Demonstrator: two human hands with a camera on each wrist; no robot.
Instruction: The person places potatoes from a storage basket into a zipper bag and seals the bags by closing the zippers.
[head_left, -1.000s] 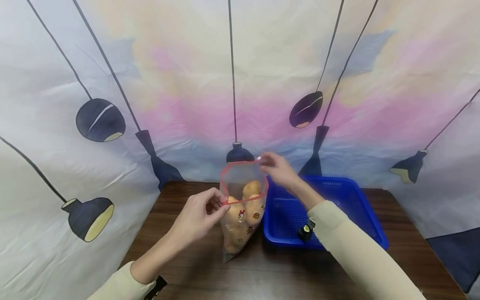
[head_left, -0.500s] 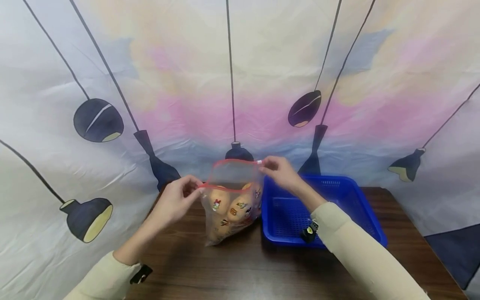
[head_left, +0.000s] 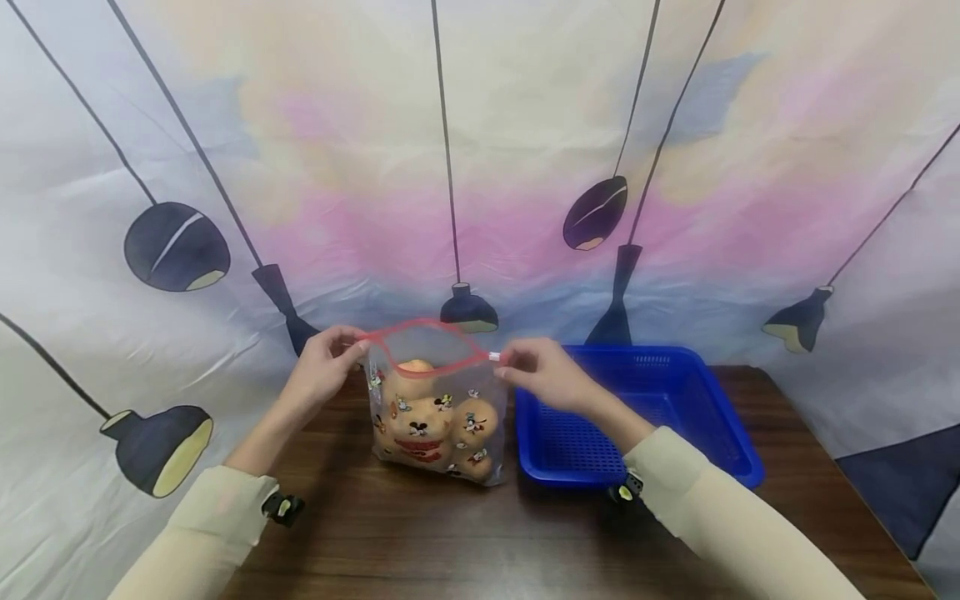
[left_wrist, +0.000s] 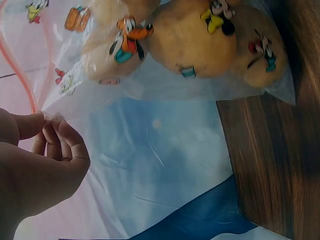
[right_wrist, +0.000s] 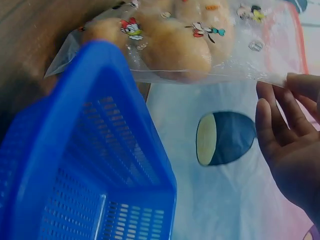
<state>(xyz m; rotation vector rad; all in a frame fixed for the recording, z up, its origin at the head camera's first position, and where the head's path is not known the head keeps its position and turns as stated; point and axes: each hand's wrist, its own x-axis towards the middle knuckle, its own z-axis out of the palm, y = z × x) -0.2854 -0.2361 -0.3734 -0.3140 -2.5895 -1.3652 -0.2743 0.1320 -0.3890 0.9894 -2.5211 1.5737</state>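
Observation:
A clear zip bag (head_left: 435, 417) with cartoon prints and a red zip rim stands on the table, its mouth spread apart. Several round, yellow-brown potatoes (left_wrist: 192, 40) lie inside it. My left hand (head_left: 324, 367) pinches the rim's left corner between thumb and fingers, as the left wrist view (left_wrist: 47, 155) also shows. At the opposite corner, by the white zip slider (head_left: 494, 357), my right hand (head_left: 551, 375) pinches the bag's edge. In the right wrist view the thumb and fingertips of that hand (right_wrist: 295, 130) meet at this corner.
A blue plastic basket (head_left: 528, 433) with slotted walls stands just right of the bag. Both are on a dark wood table (head_left: 420, 533). Behind the table hangs a cloth (head_left: 510, 167) printed with lamps.
My left hand has moved left and up, pulling the rim wide. The bag has swung round to face me and shifted left. My right hand has come slightly lower, keeping its corner.

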